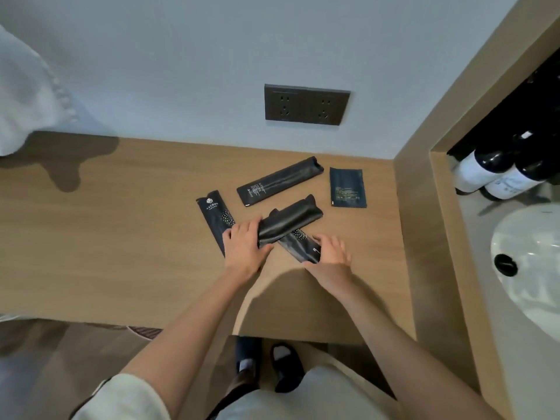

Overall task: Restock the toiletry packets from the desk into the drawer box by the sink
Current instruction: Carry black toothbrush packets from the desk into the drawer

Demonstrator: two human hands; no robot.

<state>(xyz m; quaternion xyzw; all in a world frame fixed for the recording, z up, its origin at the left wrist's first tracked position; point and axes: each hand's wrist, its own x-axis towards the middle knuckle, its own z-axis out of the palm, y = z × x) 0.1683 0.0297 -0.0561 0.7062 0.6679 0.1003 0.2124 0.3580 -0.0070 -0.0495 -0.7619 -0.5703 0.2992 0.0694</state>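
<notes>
Several dark toiletry packets lie on the wooden desk [121,222]. My left hand [244,247] grips the near end of a long black packet [291,221] that lies across another. My right hand [330,259] pinches the near end of a long patterned packet [303,247] underneath it. A third long packet [216,218] lies to the left, partly under my left hand. A long packet [280,184] and a small square packet [348,187] lie apart toward the wall. No drawer box is in view.
A dark double socket [306,104] sits on the wall behind the desk. A wooden partition [424,192] separates the desk from the white sink [533,262] and bottles [497,174] at right. White fabric [27,95] hangs at far left.
</notes>
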